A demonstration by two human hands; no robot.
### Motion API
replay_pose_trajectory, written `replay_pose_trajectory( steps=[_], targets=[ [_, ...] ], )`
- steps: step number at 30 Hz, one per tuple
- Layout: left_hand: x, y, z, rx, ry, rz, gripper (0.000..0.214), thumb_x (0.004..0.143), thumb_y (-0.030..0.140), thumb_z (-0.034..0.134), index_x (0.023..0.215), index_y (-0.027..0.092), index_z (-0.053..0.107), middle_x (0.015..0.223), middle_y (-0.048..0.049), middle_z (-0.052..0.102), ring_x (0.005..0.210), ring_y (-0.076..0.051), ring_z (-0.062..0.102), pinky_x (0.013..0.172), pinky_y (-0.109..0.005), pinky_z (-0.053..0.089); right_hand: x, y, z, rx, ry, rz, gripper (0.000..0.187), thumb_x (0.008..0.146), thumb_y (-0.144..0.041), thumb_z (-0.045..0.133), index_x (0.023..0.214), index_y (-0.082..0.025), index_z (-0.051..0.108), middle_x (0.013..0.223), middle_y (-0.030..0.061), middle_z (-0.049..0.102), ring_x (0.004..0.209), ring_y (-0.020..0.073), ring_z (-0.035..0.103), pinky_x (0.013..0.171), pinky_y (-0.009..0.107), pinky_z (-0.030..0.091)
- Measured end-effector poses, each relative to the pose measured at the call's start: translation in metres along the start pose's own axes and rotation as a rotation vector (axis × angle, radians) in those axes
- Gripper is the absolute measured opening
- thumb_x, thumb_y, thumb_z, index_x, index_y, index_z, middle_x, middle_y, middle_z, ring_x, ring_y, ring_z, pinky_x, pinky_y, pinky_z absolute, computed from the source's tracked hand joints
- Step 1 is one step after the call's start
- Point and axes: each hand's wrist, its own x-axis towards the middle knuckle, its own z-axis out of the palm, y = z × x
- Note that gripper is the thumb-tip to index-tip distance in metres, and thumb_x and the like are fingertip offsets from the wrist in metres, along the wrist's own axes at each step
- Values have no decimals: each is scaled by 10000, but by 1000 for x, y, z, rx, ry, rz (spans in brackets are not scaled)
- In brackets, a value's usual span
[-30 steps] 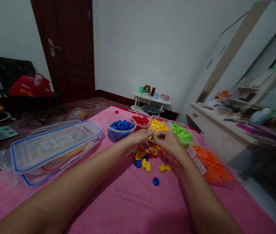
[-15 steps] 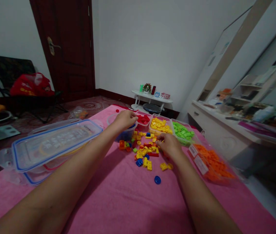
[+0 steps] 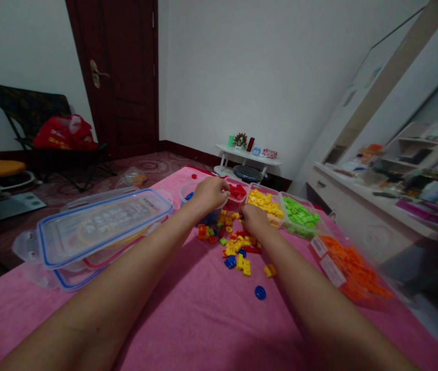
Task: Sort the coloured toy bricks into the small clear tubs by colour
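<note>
My left hand point(image 3: 212, 196) hovers over the rim of a round clear tub point(image 3: 186, 192) with blue bricks in it. Its fingers are curled together, and whatever they hold is too small to make out. At the far side of a mixed pile of toy bricks, my right hand point(image 3: 254, 219) has its fingertips closed at a small dark blue brick point(image 3: 241, 217). The pile holds yellow bricks point(image 3: 243, 264), orange bricks point(image 3: 202, 231) and blue pieces point(image 3: 230, 262). A blue round piece point(image 3: 260, 292) lies closer to me.
Beyond the hands stand clear boxes of red bricks point(image 3: 237, 191), yellow bricks point(image 3: 264, 202) and green bricks point(image 3: 300, 212). A box of orange bricks point(image 3: 352, 265) is at the right. Stacked clear lids point(image 3: 105, 226) with blue edges lie left on the pink cloth point(image 3: 203, 319).
My right hand has moved forward over the pile, reaching the small blue brick. My left hand stays above the tub of blue bricks. The view has turned slightly left.
</note>
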Motion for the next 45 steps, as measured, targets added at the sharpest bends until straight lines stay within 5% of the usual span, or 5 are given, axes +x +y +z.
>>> replay_pose_trajectory(
  steps=[11, 21, 33, 40, 45],
  targets=[
    [1, 0, -2, -39, 73, -8, 279, 789, 254, 550, 991, 199, 735, 993, -77, 720, 936, -198, 637, 837, -280, 454, -33, -59, -17, 213, -99, -233, 307, 727, -171, 575, 995, -245, 706, 1078, 58, 675, 947, 212, 624, 771, 274, 463],
    [2, 2, 5, -183, 111, 93, 227, 777, 229, 561, 884, 145, 743, 840, -72, 719, 786, -174, 623, 730, -258, 446, -44, -59, -12, 238, -61, -98, 303, 712, -195, 596, 992, -207, 710, 1006, 107, 693, 922, 257, 634, 745, 319, 462],
    [-19, 48, 23, -1419, -585, -430, 537, 923, 582, 280, 853, 153, 595, 659, -14, 562, 541, -94, 502, 496, -199, 384, -46, -11, -50, 598, 480, -93, 291, 680, -211, 645, 960, -165, 709, 891, 62, 685, 761, 173, 596, 695, 279, 454],
    [1, 17, 11, -1153, -277, -383, 166, 844, 232, 535, 781, 117, 638, 673, -16, 608, 517, -58, 475, 451, -155, 304, -44, 22, -50, 688, 587, 51, 170, 727, -256, 624, 820, -158, 728, 819, 57, 709, 655, 153, 600, 628, 265, 448],
    [14, -32, 6, -245, 199, -167, 208, 780, 248, 562, 867, 137, 715, 847, -76, 708, 795, -180, 624, 722, -255, 462, -41, 18, -22, 622, 291, 52, 160, 736, -179, 583, 795, -183, 732, 791, 30, 724, 718, 161, 638, 667, 258, 457]
  ],
)
